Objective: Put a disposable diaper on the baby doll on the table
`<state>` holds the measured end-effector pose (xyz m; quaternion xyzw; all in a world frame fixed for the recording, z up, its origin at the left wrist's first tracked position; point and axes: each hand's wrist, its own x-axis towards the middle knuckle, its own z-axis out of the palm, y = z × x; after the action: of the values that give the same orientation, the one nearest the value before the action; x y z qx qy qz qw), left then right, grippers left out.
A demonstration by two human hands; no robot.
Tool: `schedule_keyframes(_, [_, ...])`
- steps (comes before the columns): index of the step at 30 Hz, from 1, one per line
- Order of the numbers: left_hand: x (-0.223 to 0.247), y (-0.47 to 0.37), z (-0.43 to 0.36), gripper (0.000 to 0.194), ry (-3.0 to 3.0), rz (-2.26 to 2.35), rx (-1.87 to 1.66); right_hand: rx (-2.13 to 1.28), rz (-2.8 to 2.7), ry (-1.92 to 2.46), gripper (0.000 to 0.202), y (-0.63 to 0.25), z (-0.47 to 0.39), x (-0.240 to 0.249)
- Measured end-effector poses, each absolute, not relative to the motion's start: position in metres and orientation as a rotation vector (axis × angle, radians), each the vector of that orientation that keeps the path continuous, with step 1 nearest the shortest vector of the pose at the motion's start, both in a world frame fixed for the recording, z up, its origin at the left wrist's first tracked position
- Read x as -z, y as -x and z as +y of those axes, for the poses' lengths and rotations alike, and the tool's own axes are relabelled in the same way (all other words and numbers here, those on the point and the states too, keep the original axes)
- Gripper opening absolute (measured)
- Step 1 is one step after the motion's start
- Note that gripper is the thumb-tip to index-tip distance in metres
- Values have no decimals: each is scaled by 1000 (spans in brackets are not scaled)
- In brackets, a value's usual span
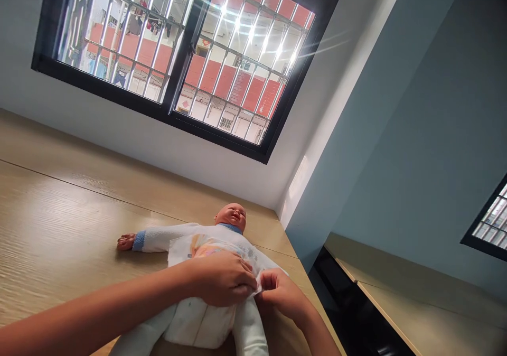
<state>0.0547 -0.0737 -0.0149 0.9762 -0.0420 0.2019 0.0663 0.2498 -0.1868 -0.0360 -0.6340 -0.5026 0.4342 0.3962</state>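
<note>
A baby doll (233, 216) lies on its back on the wooden table, dressed in a white top (162, 238) with blue cuffs and collar. A white diaper (198, 321) with a coloured print on its front panel is between its legs and up over its belly. My left hand (225, 279) reaches across the doll's middle, its fingers closed on the diaper's side edge. Right beside it, my right hand (279, 292) pinches white material of the diaper at the same side, near the doll's hip. The fingertips of both hands nearly meet, and part of the edge is hidden beneath them.
The wooden table (59, 229) runs along the wall under a barred window (178, 55). Its edge lies close to my right forearm. Past a dark gap stands another wooden surface (415, 292) at the right.
</note>
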Motion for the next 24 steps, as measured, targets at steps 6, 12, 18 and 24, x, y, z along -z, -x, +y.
schedule_keyframes(6, [21, -58, -75, 17, -2997, -220, -523, -1122, -1029, 1595, 27, -257, -183, 38])
schedule_keyframes(12, [27, -65, -79, 14, -3053, -84, -501, -1157, -985, 1529, 30, -268, -181, 44])
schedule_keyframes(18, [31, -68, -82, 22, -3073, -30, -491, -1224, -1105, 1483, 30, -270, -187, 40])
schedule_keyframes(24, [30, -65, -83, 24, -3050, -32, -561, -1214, -1144, 1493, 30, -278, -191, 40])
